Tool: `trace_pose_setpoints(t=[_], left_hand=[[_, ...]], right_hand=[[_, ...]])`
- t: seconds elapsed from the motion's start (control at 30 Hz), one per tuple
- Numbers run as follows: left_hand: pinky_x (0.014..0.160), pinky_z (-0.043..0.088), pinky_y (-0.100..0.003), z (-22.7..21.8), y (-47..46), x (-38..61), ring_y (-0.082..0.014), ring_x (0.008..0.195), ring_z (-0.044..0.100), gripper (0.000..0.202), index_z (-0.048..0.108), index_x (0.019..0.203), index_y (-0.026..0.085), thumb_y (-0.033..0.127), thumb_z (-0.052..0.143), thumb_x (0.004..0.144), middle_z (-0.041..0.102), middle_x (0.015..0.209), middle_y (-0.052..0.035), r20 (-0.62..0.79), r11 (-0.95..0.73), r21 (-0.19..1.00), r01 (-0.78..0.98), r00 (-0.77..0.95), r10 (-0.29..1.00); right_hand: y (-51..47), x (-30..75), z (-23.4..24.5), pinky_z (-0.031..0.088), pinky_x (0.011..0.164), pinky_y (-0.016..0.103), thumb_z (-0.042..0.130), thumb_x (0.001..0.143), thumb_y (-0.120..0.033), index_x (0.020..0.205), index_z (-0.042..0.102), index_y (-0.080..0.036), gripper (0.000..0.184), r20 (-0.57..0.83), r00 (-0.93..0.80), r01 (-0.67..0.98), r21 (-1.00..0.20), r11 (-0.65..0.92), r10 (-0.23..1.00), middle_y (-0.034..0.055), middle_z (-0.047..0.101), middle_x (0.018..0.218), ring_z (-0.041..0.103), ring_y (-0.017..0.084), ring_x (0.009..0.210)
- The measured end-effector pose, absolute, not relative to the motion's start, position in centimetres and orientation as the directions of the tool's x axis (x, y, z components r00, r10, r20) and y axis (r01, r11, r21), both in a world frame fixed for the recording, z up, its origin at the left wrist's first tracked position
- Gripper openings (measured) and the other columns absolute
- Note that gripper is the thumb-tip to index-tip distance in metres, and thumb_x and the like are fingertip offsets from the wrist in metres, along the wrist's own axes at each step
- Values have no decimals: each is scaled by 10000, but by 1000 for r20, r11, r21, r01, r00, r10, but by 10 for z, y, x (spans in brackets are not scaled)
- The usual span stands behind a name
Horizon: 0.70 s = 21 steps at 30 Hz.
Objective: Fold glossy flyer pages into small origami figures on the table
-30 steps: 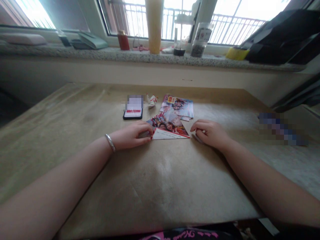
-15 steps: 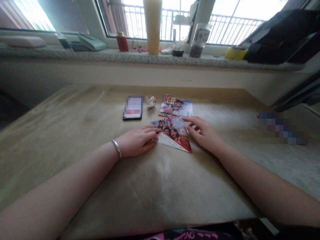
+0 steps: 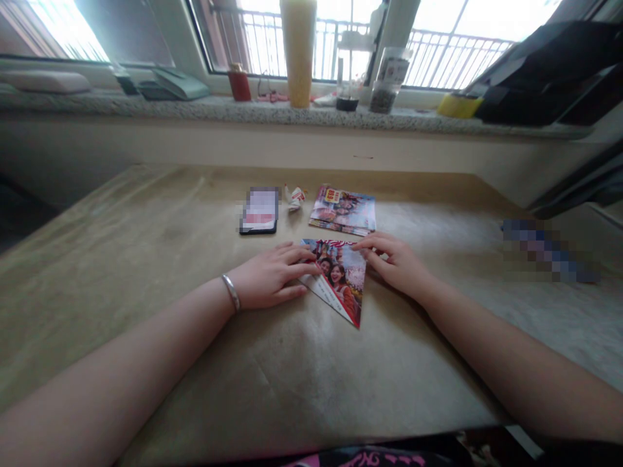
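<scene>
Left hand (image 3: 272, 275) lies spread on the folded leaflet (image 3: 341, 275) on the tabletop (image 3: 243, 389), right hand (image 3: 396, 261) curls at its right edge, pinch unclear, and flat, even pressure should steady it.

Looks like a folded paper leaflet (image 3: 341, 275), printed in bright colours. Lies flat on the table (image 3: 311, 379), broad end away, narrowing to a sharp corner that points toward the near edge. Carries a photo of two people, with a pale pinkish area to their right and red-and-white lettering along the far edge. Shows a white strip of small, unreadable print slanting down the left side, bordered in red beside the photo. Partly hidden at the left edge and far right corner.
</scene>
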<state>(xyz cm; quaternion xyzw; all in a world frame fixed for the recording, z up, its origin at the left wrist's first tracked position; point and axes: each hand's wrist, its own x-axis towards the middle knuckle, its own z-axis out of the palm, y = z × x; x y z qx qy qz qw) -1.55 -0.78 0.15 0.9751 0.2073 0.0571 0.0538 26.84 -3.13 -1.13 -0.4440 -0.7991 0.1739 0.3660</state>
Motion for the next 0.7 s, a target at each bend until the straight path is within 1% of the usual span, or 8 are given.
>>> trace_pose_setpoints(t=[0.07, 0.13, 0.2, 0.27, 0.37, 0.43, 0.6, 0.7], left_hand=[[1131, 246, -510, 1, -7, -16, -257, 1333, 376, 389, 511, 1311, 269, 379, 406, 953, 462, 1405, -87, 78, -896, 106, 432, 894, 441], [1128, 234, -528, 1, -7, -17, -256, 1341, 368, 378, 522, 1299, 274, 375, 386, 961, 456, 1419, -77, 78, -873, 79, 481, 870, 486], [1124, 237, -530, 2, -7, -17, -259, 1331, 379, 377, 530, 1294, 272, 374, 382, 962, 472, 1409, -72, 99, -850, 46, 525, 844, 527], [1118, 255, -523, 3, -7, -16, -264, 1317, 393, 391, 523, 1305, 261, 381, 388, 958, 490, 1393, -72, 133, -834, 21, 552, 825, 549], [1102, 302, -499, 5, -7, -16, -272, 1308, 401, 434, 489, 1339, 224, 390, 406, 947, 486, 1399, -82, 193, -831, 12, 557, 814, 548], [1096, 315, -497, 5, -7, -16, -280, 1313, 394, 439, 492, 1335, 213, 389, 418, 939, 485, 1400, -86, 219, -835, 4, 551, 814, 538], [1129, 250, -525, 6, -9, -16, -296, 1371, 316, 376, 546, 1275, 255, 352, 455, 923, 460, 1424, -60, 244, -843, -34, 537, 822, 514], [1125, 263, -512, 6, -9, -16, -284, 1366, 328, 368, 543, 1272, 255, 335, 462, 922, 472, 1413, -57, 254, -857, -35, 515, 833, 491]], right_hand=[[-31, 270, -12, 508, 797, 342, 452, 817, -89, 928, 699, -205, 295, 447, -351, 593, -574, 565, 822, 66, 675, 941, 615, 184, 904], [-29, 273, -14, 503, 845, 367, 448, 765, -38, 933, 706, -208, 352, 464, -381, 606, -528, 595, 800, 65, 677, 948, 615, 190, 921], [-27, 276, -17, 508, 848, 382, 468, 743, -32, 962, 710, -220, 376, 481, -423, 614, -470, 634, 768, 65, 677, 958, 614, 197, 920], [-25, 278, -20, 514, 841, 389, 490, 759, -53, 1012, 706, -227, 375, 499, -463, 614, -415, 671, 732, 68, 673, 963, 612, 201, 914], [-22, 279, -22, 521, 833, 389, 501, 798, -89, 1088, 685, -235, 373, 516, -454, 638, -381, 669, 726, 78, 658, 978, 610, 203, 924], [-21, 279, -23, 525, 826, 387, 502, 812, -103, 1114, 675, -247, 377, 519, -446, 648, -374, 663, 729, 76, 653, 974, 612, 202, 926], [-23, 277, -22, 529, 812, 396, 531, 801, -130, 1151, 662, -248, 392, 498, -502, 641, -333, 691, 707, 82, 652, 988, 608, 211, 919], [-24, 278, -21, 530, 812, 399, 534, 811, -146, 1176, 646, -268, 401, 511, -492, 644, -331, 689, 705, 78, 645, 988, 605, 211, 926]])
